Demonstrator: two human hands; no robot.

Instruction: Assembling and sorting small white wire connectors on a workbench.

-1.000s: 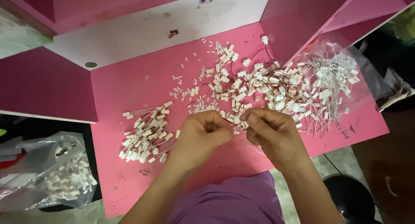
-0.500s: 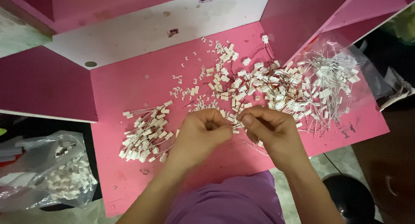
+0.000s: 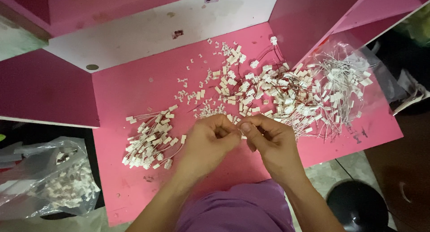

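My left hand (image 3: 208, 140) and my right hand (image 3: 271, 142) meet fingertip to fingertip over the pink desktop (image 3: 134, 86). Between them they pinch a small white connector (image 3: 237, 124) with thin wires; most of it is hidden by the fingers. To the left lies a neat pile of white connectors with wires (image 3: 150, 140). Beyond my hands spreads a big loose heap of white connectors and red and white wires (image 3: 286, 91).
A clear plastic bag (image 3: 354, 66) lies open under the right part of the heap. Another plastic bag with white parts (image 3: 53, 178) sits below the desk at the left. Tiny white bits (image 3: 192, 79) are scattered mid-desk. A black round stool (image 3: 358, 205) stands at the lower right.
My hands stay together at the same spot; the fingers have shifted slightly around the small connector. The piles have not moved.
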